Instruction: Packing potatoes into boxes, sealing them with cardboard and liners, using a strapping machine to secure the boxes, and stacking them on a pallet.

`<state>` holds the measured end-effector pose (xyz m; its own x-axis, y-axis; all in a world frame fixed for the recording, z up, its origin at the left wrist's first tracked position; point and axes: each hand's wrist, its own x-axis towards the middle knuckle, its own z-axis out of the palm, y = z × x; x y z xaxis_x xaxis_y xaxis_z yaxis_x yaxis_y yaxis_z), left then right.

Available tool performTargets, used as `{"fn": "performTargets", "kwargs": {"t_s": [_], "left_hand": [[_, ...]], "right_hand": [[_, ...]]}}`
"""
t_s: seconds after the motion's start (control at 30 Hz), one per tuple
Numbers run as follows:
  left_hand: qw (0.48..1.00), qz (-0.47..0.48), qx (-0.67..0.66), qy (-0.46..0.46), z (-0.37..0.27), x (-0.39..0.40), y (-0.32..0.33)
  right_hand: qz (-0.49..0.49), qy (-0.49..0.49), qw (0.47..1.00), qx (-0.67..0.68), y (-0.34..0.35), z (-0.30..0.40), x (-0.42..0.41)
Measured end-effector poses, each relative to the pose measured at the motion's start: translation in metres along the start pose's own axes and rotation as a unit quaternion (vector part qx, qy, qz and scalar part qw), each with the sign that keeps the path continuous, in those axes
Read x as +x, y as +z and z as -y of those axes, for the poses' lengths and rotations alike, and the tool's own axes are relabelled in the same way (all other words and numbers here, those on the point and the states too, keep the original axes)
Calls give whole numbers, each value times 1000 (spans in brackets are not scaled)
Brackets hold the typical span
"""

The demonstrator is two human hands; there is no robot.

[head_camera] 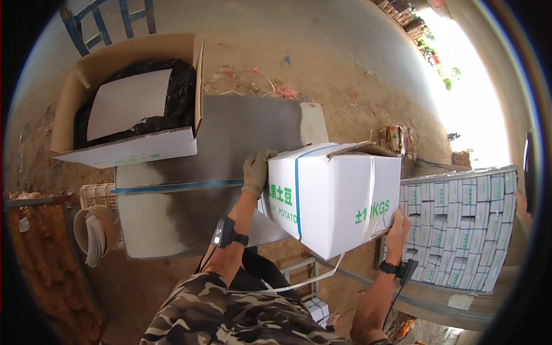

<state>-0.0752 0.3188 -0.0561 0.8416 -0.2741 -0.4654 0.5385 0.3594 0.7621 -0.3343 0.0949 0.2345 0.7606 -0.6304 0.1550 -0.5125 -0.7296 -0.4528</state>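
A white cardboard potato carton (321, 198) with green print, a blue strap and a white strap is held in front of me, tilted. My left hand (257, 170), in a grey-green glove, holds the carton's left side near its upper edge. My right hand (397, 228) grips its lower right edge. A loose white strap end hangs below the carton. Behind my left hand lies a worn grey metal table top (246, 129) with a blue strip (181, 186). On its left part stands an open carton (129, 148) with black plastic film (181, 97) and a pale sheet (129, 101) inside.
Many strapped white cartons (457, 233) are stacked at the right. A metal frame (302, 269) stands below the held carton. At the left are a cream plastic crate (97, 196) and rolled cardboard (99, 235). Blue metal legs (99, 26) are at the top left; scraps litter the floor.
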Motion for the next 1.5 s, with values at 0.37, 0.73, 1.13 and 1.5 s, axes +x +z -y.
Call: {"fn": "performTargets", "kwargs": {"t_s": [0.37,0.73,1.13,1.5], "left_hand": [[997,-72,-9,-3,-13,5,2],[997,-63,34,-14,-19,12,-22],[683,-576,443,71,-110,-104,-454],[524,-535,594,294,-256,-167,-461]], "right_hand": [[-107,-136,974,-148,20,-63,47],[-23,182,979,84,29,5,39],[-17,29,995,-96,-10,-47,29],[-37,-353,935,-15,-27,207,12]]}}
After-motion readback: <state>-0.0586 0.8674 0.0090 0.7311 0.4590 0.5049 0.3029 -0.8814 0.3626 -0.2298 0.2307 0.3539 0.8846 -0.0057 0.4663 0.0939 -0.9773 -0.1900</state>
